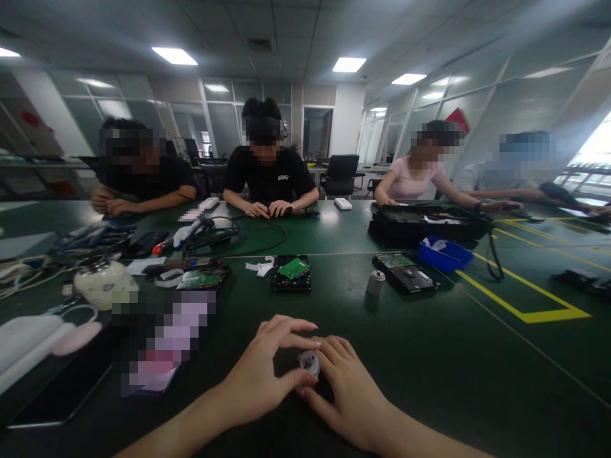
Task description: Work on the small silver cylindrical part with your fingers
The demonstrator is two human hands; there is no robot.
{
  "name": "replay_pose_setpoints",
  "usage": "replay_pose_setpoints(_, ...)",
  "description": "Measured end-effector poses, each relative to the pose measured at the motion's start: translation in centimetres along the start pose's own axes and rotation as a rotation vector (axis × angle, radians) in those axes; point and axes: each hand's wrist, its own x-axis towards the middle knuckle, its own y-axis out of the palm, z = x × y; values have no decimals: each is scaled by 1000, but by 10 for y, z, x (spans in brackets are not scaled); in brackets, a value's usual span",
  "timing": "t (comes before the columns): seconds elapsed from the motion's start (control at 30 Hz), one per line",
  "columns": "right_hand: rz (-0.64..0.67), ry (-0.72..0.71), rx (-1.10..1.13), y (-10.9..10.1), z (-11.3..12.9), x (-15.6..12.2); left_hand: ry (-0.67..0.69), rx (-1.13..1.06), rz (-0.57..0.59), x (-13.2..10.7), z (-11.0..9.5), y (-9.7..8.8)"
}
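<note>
A small metal motor (309, 364), round-ended with a light grey face, sits low over the green table between my two hands. My left hand (267, 362) comes in from the left, its thumb against the motor's near edge and its fingers arched over the far side. On the other side, my right hand (346, 381) curls its fingers round the motor, with the thumb below it. Most of the motor's body is hidden by the fingers. Beyond my right hand, a silver cylinder (375, 282) that looks like a similar motor stands upright.
Hard drives with green circuit boards (292, 273) (405, 272) lie ahead, near a blue tray (446, 254) and an open black case (427, 222). Phones, a cream round jar (102, 283), tools and cables crowd the left. Several people sit across the table.
</note>
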Motion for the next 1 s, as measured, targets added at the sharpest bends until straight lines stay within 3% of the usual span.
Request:
replay_pose_setpoints(0.27,8,-2,8,1,-1,-1,-46,-24,-23,-1,-4,3)
replay_pose_setpoints(0.43,26,14,5,-2,1,0,-32,-23,-201,5,0,-3)
replay_pose_setpoints(0.57,27,29,16,-3,2,-1,-94,75,-339,16,24,-15)
replay_pose_setpoints(0.77,27,35,14,-2,1,-1,-204,164,-212,21,61,-16)
replay_pose_setpoints(1.0,18,28,8,-2,1,0,-202,140,-193,21,62,-15)
